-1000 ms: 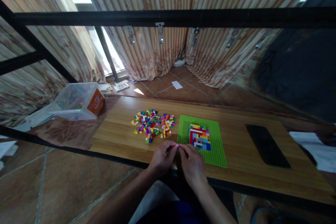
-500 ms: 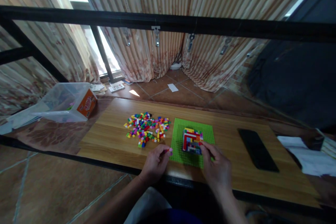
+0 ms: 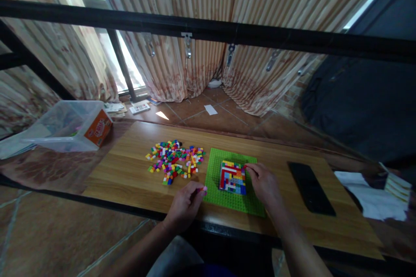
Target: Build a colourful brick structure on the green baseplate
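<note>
A block of stacked, many-coloured toy bricks [image 3: 232, 177] stands on a green studded baseplate [image 3: 216, 153]. My right hand [image 3: 262, 181] is at the right side of this block, thumb and forefinger pinched on a small red brick [image 3: 246, 167] by its upper right edge. Whether that brick touches the block I cannot tell. Near the table's front, just left of the baseplate, my left hand [image 3: 184, 205] is closed with a small pink brick [image 3: 204, 189] between its fingertips. Loose bricks [image 3: 175, 160] of several colours lie in a spread pile to the left.
The wooden table [image 3: 117, 169] carries a black phone-like slab [image 3: 311, 188] on the right. A clear plastic bin [image 3: 69, 127] with an orange label stands beyond the left end. White papers [image 3: 377, 194] lie at the right. A black bar [image 3: 208, 29] crosses above the far side.
My right hand has moved up along the block's right side to its upper right edge, uncovering the lower part. My left hand still pinches the pink brick. The whole view has shifted slightly.
</note>
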A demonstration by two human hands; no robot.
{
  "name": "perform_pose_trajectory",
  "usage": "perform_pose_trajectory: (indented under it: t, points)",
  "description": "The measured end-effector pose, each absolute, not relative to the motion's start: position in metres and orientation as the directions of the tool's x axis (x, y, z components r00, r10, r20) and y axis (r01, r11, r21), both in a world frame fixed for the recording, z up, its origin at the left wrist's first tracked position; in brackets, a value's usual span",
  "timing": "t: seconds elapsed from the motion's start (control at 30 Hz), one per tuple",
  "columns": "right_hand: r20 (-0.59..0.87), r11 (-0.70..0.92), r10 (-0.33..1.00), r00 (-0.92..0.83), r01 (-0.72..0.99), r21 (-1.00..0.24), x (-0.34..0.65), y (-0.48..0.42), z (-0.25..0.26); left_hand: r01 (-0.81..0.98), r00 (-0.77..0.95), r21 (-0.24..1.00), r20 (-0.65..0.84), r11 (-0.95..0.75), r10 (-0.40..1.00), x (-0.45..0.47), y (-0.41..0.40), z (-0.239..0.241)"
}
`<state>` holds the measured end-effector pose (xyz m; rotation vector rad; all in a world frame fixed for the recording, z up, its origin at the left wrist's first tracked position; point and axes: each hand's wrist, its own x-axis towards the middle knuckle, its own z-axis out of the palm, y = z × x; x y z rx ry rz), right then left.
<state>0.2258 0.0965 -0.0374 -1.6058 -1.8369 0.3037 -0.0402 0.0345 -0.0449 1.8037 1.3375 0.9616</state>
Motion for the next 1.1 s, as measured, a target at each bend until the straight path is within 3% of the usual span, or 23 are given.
perform_pose_trajectory:
  t: [0.53, 1.1]
  points:
    - [0.234, 0.267, 0.958, -0.167, 0.819, -0.509, 0.233, 0.11, -0.029, 0.462, 0.193, 0.852, 0.175, -0.247, 0.966, -0.039, 0.034, -0.046]
    - [0.18, 0.272, 0.961, -0.211, 0.836, -0.476, 0.234, 0.114, -0.029, 0.471, 0.207, 0.851, 0.15, -0.233, 0.967, -0.039, 0.035, -0.047]
